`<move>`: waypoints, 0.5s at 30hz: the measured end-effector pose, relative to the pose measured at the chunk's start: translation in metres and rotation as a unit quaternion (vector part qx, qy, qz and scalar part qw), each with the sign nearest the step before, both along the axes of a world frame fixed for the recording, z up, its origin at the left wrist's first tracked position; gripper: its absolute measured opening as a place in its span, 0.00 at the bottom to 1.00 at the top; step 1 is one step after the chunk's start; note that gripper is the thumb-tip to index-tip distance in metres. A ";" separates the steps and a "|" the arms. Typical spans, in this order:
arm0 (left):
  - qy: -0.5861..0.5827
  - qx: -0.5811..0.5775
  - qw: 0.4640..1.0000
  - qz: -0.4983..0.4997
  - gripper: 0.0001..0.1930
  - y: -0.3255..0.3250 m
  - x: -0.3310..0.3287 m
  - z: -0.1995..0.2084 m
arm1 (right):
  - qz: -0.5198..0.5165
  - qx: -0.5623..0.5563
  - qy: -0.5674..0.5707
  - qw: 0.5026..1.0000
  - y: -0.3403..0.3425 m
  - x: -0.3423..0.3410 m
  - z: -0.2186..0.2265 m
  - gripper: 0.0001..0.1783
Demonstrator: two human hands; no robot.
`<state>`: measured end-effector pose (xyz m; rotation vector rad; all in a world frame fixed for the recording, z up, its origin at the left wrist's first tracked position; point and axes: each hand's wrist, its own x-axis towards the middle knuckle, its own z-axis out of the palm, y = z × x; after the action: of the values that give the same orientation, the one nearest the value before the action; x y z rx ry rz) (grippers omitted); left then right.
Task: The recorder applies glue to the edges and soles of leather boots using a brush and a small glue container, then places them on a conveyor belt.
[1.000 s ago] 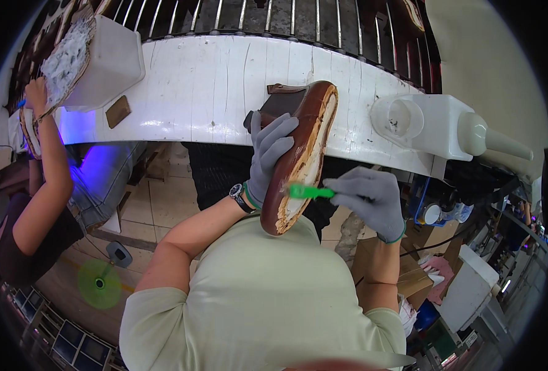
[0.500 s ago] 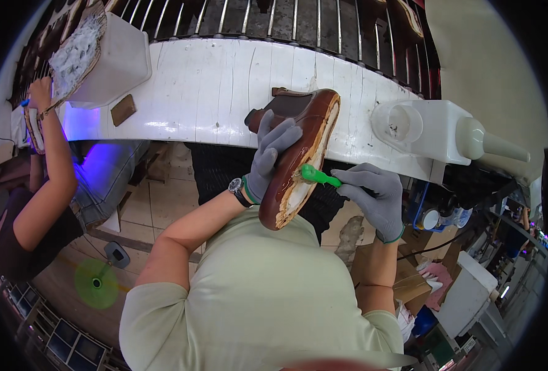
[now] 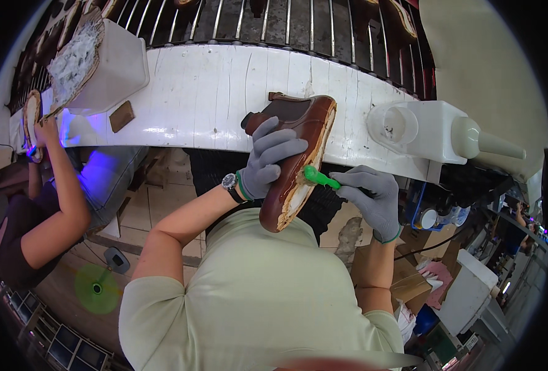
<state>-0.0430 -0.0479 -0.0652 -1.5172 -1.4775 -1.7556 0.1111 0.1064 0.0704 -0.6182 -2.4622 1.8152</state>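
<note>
A brown leather boot (image 3: 292, 162) lies tilted on its side, its pale, unsoled underside turned toward my right. The boot's upper end rests on the white table, while its toe overhangs the near edge above my lap. My left hand (image 3: 266, 159), in a grey glove, is closed around the boot's upper from the left. In my gloved right hand (image 3: 371, 196) I pinch the end of a green-handled brush (image 3: 321, 177). The brush head touches the border of the boot's underside near its middle; the bristles are mostly hidden.
The white table (image 3: 193, 93) borders a roller conveyor (image 3: 274, 25) carrying more boots. A white bottle (image 3: 441, 133) with a clear cup (image 3: 399, 125) stands right. At left are a white bin (image 3: 110, 68), a brown block (image 3: 122, 116) and a co-worker's arm (image 3: 64, 173) with a shoe.
My left fingers have shifted slightly on the boot, and the boot has moved a little. The brush stays against the underside. The co-worker's hand and shoe at left have moved.
</note>
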 end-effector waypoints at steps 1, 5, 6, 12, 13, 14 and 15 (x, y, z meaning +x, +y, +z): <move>0.014 0.009 1.000 0.001 0.37 0.001 -0.001 -0.003 | -0.003 -0.005 -0.004 1.000 0.000 0.000 0.000 0.15; -0.025 -0.019 0.999 0.037 0.36 0.001 0.003 -0.019 | -0.013 -0.015 -0.015 1.000 0.001 0.001 0.000 0.15; -0.039 -0.034 0.998 0.044 0.36 0.000 0.005 -0.023 | -0.012 -0.014 -0.009 1.000 0.001 0.001 -0.001 0.15; -0.044 -0.075 0.996 -0.017 0.39 -0.006 0.002 -0.031 | -0.011 -0.009 0.012 1.000 0.000 0.001 -0.002 0.16; -0.024 -0.074 0.997 -0.017 0.40 -0.006 0.000 -0.029 | -0.017 -0.011 0.011 1.000 0.000 0.002 -0.003 0.16; -0.007 -0.079 0.997 -0.009 0.41 -0.005 0.000 -0.026 | -0.022 -0.013 0.010 1.000 -0.001 0.002 -0.004 0.16; -0.097 -0.126 0.985 -0.064 0.43 -0.003 0.000 -0.023 | -0.037 -0.003 0.003 0.999 -0.002 0.002 -0.006 0.15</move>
<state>-0.0432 -0.0513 -0.0878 -1.6346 -1.7930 -1.8936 0.1129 0.1047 0.0648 -0.6947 -2.3960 1.7963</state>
